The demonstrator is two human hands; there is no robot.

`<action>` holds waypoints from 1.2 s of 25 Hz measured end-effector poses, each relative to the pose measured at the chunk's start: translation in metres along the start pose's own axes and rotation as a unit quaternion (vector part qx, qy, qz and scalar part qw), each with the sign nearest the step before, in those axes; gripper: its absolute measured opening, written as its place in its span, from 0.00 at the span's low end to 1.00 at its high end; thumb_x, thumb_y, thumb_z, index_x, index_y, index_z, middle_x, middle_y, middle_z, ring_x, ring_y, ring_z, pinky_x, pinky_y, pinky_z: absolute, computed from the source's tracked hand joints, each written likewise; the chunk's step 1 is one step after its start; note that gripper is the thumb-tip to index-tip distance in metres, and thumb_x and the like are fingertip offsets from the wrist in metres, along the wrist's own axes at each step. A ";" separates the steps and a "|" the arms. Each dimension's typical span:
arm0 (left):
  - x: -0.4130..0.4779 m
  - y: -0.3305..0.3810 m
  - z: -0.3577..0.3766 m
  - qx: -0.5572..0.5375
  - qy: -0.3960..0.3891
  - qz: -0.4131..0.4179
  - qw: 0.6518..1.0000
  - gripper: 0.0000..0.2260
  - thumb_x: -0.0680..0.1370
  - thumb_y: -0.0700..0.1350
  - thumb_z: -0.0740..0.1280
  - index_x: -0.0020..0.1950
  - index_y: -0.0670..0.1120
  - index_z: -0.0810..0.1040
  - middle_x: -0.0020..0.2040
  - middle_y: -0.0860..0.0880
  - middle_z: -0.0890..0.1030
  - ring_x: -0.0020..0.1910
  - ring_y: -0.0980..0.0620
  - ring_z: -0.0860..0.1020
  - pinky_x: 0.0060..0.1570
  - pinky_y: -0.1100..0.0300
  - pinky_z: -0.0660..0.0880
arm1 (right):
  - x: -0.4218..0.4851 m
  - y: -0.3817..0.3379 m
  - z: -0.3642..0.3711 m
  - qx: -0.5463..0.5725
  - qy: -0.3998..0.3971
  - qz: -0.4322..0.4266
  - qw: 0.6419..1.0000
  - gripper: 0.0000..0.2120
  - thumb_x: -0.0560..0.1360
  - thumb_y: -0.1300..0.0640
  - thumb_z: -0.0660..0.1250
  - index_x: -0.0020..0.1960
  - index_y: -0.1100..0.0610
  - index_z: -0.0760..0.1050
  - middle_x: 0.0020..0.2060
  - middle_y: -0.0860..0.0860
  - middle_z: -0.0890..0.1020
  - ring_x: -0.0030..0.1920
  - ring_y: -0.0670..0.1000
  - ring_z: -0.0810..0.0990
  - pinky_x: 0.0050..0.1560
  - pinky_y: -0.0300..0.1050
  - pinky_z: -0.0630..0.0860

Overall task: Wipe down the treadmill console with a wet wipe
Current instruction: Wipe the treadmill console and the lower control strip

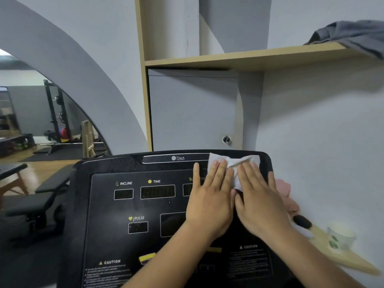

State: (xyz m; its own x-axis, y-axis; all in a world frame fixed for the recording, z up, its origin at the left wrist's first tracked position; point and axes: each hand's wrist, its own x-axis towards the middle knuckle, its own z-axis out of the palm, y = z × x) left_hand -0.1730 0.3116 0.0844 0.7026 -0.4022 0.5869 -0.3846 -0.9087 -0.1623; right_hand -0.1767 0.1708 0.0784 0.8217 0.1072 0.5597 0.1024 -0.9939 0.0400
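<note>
wipe (233, 161) is white, thin and crumpled, bunched into a wrinkly strip at the top right corner of the console (124, 206), right under the rim. both hands are flat on it, side by side. left hand (209, 202) has straight fingers pressing the left part, thumb stuck out to the side. right hand (259, 201) is the same w/ straight fingers pressing the right part. neither is gripping anything, just palms down. the inner edges of the hands touch, and a bit of wipe shows in the gap btwn them.

console is black w/ a pebbly matte rim and a smoother flat panel. it has small rectangular displays marked incline, time and pulse, and caution text lower down.

to the right there's something pink (285, 189) next to the console, and a white paper cup (340, 238) w/ green print on a pale wood ledge. above is a light wood shelf (239, 57) w/ grey cloth (353, 35) draped over its end. on the left an arched mirror (41, 121) shows gym gear, w/ a black padded bench (35, 196) below.
</note>
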 end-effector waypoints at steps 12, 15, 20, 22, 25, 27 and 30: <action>-0.019 -0.082 -0.022 0.017 0.031 -0.073 0.997 0.28 0.81 0.55 0.38 0.79 0.47 0.50 0.80 0.46 0.48 0.78 0.50 0.44 0.72 0.39 0.33 | 0.037 -0.081 -0.014 -0.011 0.020 -0.063 0.998 0.31 0.77 0.44 0.37 0.78 0.55 0.39 0.78 0.52 0.43 0.77 0.50 0.37 0.75 0.61 0.39; -0.031 -0.101 -0.025 0.017 0.036 -0.085 0.996 0.29 0.80 0.55 0.36 0.79 0.47 0.49 0.80 0.47 0.48 0.78 0.50 0.43 0.72 0.40 0.34 | 0.040 -0.104 -0.016 -0.012 0.021 -0.084 0.996 0.31 0.78 0.44 0.37 0.77 0.54 0.39 0.78 0.51 0.43 0.76 0.50 0.37 0.74 0.62 0.38; -0.057 -0.140 -0.030 0.014 0.046 -0.123 0.991 0.29 0.80 0.56 0.36 0.79 0.48 0.49 0.79 0.48 0.47 0.78 0.52 0.43 0.73 0.41 0.35 | 0.046 -0.150 -0.017 -0.011 0.023 -0.126 0.992 0.29 0.80 0.45 0.40 0.78 0.54 0.39 0.78 0.52 0.42 0.76 0.50 0.36 0.73 0.64 0.38; -0.066 -0.153 -0.033 0.014 0.049 -0.131 0.990 0.29 0.80 0.57 0.35 0.79 0.48 0.49 0.79 0.49 0.47 0.78 0.52 0.43 0.73 0.41 0.35 | 0.048 -0.166 -0.016 -0.011 0.027 -0.142 0.989 0.29 0.80 0.46 0.40 0.78 0.54 0.39 0.78 0.52 0.42 0.76 0.51 0.36 0.73 0.64 0.38; -0.080 -0.174 -0.036 0.019 0.052 -0.152 0.987 0.29 0.80 0.57 0.35 0.79 0.48 0.48 0.79 0.49 0.46 0.78 0.53 0.42 0.73 0.41 0.36 | 0.051 -0.191 -0.015 -0.013 0.031 -0.164 0.986 0.29 0.80 0.46 0.41 0.78 0.55 0.39 0.78 0.52 0.43 0.77 0.51 0.37 0.72 0.66 0.37; -0.089 -0.186 -0.036 0.022 0.055 -0.165 0.985 0.29 0.80 0.57 0.35 0.79 0.48 0.48 0.79 0.49 0.46 0.78 0.53 0.43 0.74 0.41 0.38 | 0.053 -0.207 -0.015 -0.019 0.034 -0.176 0.984 0.30 0.80 0.46 0.41 0.78 0.56 0.40 0.78 0.53 0.44 0.77 0.51 0.37 0.72 0.67 0.37; -0.100 -0.201 -0.039 0.024 0.064 -0.184 0.980 0.29 0.80 0.57 0.36 0.79 0.48 0.49 0.79 0.48 0.48 0.78 0.53 0.44 0.74 0.40 0.40 | 0.057 -0.227 -0.015 -0.026 0.039 -0.187 0.981 0.29 0.80 0.46 0.40 0.78 0.56 0.39 0.78 0.54 0.44 0.77 0.52 0.38 0.71 0.67 0.36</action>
State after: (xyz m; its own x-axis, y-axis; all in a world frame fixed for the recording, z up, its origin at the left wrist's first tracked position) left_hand -0.1893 0.5386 0.0889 0.7065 -0.0308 0.7070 -0.0877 -0.9952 0.0442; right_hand -0.1621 0.4023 0.1136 0.6861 0.4640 0.5603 0.3576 -0.8858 0.2956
